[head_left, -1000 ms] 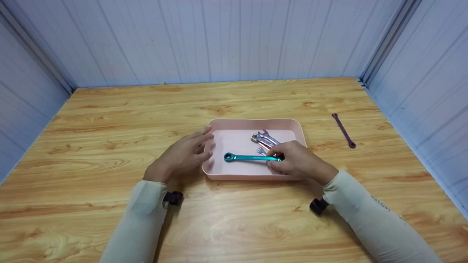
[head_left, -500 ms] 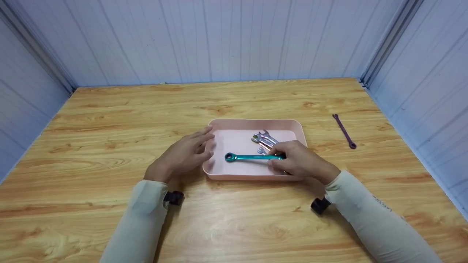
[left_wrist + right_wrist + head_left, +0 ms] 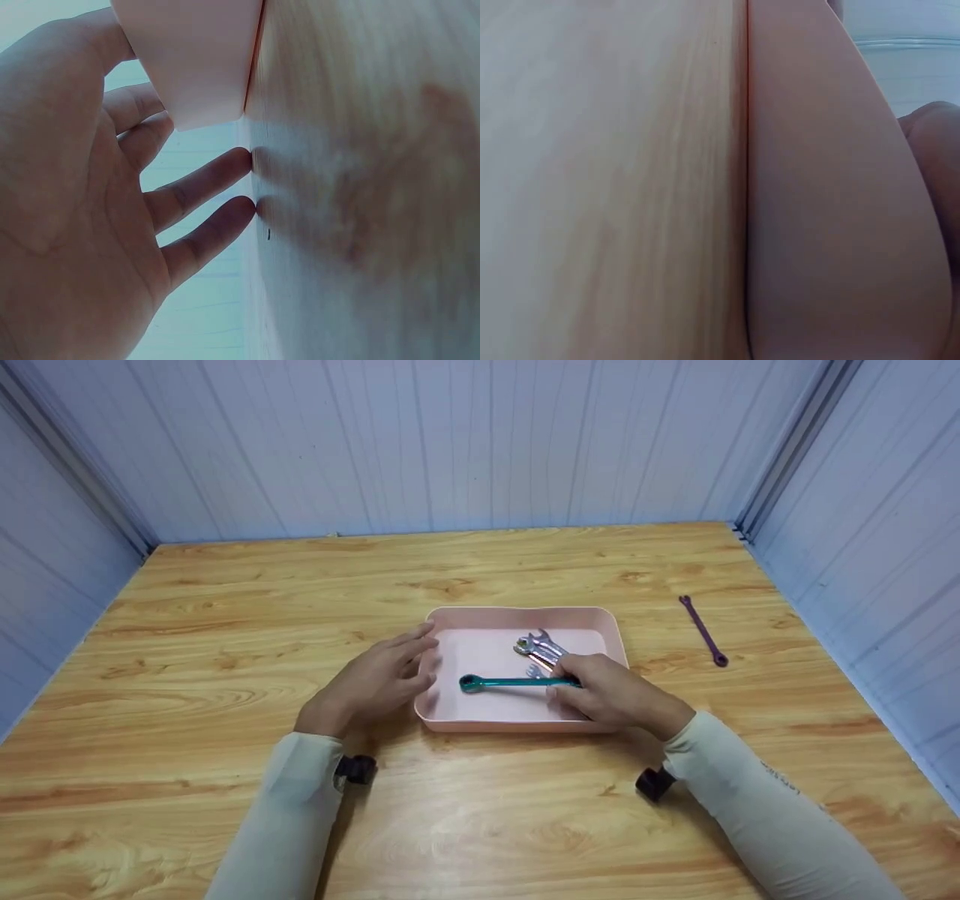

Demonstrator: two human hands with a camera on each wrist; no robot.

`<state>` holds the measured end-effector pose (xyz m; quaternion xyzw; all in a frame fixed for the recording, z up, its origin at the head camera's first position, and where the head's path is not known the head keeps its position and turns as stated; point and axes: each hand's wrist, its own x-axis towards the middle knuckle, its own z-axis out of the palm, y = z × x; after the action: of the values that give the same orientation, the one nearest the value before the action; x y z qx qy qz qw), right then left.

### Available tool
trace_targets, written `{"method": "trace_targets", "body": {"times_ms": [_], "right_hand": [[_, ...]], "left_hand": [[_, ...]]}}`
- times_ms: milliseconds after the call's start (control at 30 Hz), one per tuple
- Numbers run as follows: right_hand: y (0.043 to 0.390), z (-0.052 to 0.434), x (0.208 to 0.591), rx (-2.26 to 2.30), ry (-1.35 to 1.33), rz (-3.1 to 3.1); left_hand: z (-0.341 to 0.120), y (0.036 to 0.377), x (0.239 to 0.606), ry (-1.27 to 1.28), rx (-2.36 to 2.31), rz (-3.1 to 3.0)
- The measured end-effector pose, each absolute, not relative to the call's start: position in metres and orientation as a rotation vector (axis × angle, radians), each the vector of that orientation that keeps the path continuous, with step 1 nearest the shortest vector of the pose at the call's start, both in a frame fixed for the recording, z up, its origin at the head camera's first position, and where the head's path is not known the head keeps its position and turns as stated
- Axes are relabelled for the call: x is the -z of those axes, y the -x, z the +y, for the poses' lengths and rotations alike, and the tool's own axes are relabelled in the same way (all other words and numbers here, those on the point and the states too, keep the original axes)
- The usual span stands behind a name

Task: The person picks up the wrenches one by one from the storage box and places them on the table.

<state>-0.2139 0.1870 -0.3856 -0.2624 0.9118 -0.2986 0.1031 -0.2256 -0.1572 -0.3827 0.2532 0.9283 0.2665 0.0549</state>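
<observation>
A: Nearest, two pale sleeves, one for each arm, over the wooden bench [image 3: 187, 675].

B: Left hand [image 3: 371, 682]?

A: Just beside the left wall of the pink tray [image 3: 517, 726]. Fingers [image 3: 196, 191] straight and a little apart, holding nothing. Two fingertips down on the wood, seen from the left wrist. Touching the tray wall or only very near it, hard to tell.

B: Right hand [image 3: 611, 691]?

A: Over the right part of the tray. Fingers curled and clamped on one end of the green wrench [image 3: 514, 683].

B: Where is that wrench?

A: Over the middle of the tray, lying almost flat, ring end [image 3: 470, 683] pointing left. Lifted or resting on the tray floor, cannot tell. Other end hidden inside the hand.

B: From the right wrist?

A: Only the tray's pink outer wall [image 3: 817, 210] against the wood, very close and blurry. A bit of hand at the right edge.

B: A little farther?

A: Shiny silver wrenches [image 3: 538, 648] in a small heap in the back right part of the tray, just behind the right hand.

B: Farther still?

A: A thin purple wrench [image 3: 703, 630] flat on the bench, well apart from the tray, off to the right near the wall. Then pale blue wall panels [image 3: 450, 442] all around the back and both sides.
</observation>
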Motion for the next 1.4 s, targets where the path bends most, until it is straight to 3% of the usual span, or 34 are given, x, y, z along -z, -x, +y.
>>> {"method": "trace_targets", "body": {"times_ms": [433,1000,1400], "right_hand": [[0.2129,0.1863,0.3861,0.958,0.639,2.642],[0.2135,0.1888,0.3899,0.903,0.869,2.675],[0.2144,0.186,0.3871,0.854,0.737,2.649]], "left_hand": [[-0.1564,0.2245,0.3839,-0.71,-0.795,2.819],[-0.1559,0.2262,0.3836,-0.784,-0.805,2.831],[-0.1553,0.2267,0.3851,-0.763,-0.79,2.831]]}}
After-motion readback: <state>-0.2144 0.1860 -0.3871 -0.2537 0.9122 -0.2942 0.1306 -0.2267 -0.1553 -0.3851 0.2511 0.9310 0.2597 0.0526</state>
